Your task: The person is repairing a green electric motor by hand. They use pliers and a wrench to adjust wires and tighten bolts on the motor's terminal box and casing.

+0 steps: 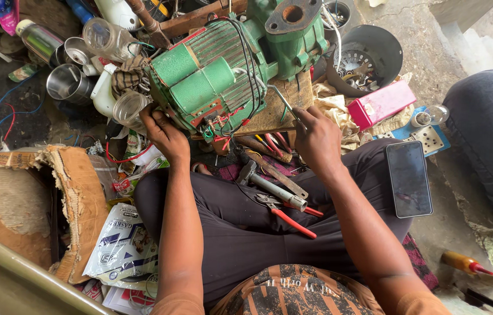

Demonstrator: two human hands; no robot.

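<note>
**Two hands at work on a green motor**

One green motor (211,76) lies on its side on a wooden board (284,111), just in front of the person's crossed legs. Red and black wires (223,125) hang loose from its near end.

The left hand (165,137) rests on the motor's lower left edge, with its fingers curled against the casing to keep it from moving. The right hand (316,140) has its fingers pinched shut on a thin metal tool (281,99), whose tip points up at the motor's side.

This looks like the step of working on the open wire end while the motor is held steady. A next move would need a firm left hand and a careful tool tip, because the wires are tangled close by.

On the lap lie a hammer (270,185) and red-handled pliers (287,217). A dark phone (408,179) lies to the right, and a pink box (382,104) sits beyond it. Steel cups (68,84) and a torn cardboard box (30,204) are on the left.
</note>
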